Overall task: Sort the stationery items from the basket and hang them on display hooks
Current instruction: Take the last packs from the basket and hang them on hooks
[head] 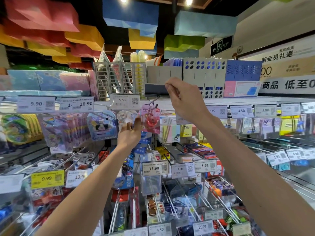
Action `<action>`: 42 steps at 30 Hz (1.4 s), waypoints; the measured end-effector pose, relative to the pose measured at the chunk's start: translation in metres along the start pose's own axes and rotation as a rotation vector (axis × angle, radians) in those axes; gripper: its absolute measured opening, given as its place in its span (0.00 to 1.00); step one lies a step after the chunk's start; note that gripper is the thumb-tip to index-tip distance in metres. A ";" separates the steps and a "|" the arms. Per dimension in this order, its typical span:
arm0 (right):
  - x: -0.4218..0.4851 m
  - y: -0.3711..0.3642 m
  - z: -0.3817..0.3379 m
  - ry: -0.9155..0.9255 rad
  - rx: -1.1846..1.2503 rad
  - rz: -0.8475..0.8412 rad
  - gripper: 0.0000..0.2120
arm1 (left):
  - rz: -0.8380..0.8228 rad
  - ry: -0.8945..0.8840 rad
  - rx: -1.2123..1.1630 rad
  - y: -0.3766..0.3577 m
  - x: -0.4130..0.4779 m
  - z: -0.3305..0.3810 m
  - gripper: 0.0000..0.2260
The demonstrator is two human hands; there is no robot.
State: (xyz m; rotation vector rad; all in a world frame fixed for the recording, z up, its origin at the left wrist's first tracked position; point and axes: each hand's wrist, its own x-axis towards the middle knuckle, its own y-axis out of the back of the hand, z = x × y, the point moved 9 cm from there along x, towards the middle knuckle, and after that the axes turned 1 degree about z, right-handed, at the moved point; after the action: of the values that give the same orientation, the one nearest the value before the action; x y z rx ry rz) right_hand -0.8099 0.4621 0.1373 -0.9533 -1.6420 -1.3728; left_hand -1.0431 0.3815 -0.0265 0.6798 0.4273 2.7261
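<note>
**Holding a tag holder (156, 89) up over a pink pack (150, 117)**

The pink pack sits with its top at the tip of a display hook (152, 101). The left hand (129, 132), palm up with fingers straight and apart, touches its left edge. The right hand (185, 99) has fingers clamped on the dark tag holder, tipped up above the hook.

The right hand (185, 99) covers the dark tag holder's (155, 89) end, and the pink pack's (150, 116) print blurs.
</note>
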 end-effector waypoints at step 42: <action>-0.008 0.003 -0.004 -0.009 0.022 0.008 0.09 | 0.247 -0.140 -0.303 0.008 -0.034 0.061 0.13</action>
State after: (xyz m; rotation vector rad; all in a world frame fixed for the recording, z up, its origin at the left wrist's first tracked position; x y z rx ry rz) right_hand -0.8035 0.4576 0.1312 -0.9536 -1.6553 -1.3442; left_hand -0.9864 0.3750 0.0140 0.8792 -0.1097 2.8552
